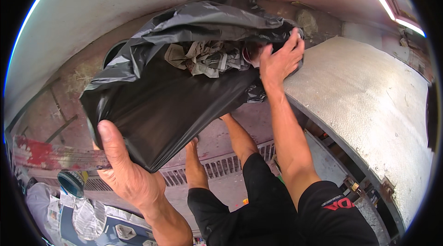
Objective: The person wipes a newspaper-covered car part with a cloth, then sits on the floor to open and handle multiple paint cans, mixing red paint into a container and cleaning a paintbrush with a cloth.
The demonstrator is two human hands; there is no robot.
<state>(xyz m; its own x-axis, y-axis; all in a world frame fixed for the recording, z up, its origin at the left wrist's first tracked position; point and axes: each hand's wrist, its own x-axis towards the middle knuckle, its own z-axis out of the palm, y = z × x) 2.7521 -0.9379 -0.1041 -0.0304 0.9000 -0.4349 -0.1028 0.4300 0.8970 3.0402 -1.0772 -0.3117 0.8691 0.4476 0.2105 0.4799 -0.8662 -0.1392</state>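
A large black plastic bag (166,103) is stretched wide between my two hands, its mouth facing me. Crumpled newspaper (210,59) lies inside, with a pale reddish item beside it that I cannot make out. My left hand (134,176) grips the near left edge of the bag, thumb on top and the other fingers mostly hidden behind the plastic. At the far right rim, my right hand (282,61) has its fingers bent over the bag's edge, partly blurred. Behind the bag, a dark curved rim shows on the left.
A metal-topped table (364,93) stands at the right. A slotted drain grate (221,165) crosses the floor by my feet. A red-stained plank (55,153) is at the left, above a tin can (73,182) and newspaper-covered parts (90,218). A pale wall (106,10) rises behind.
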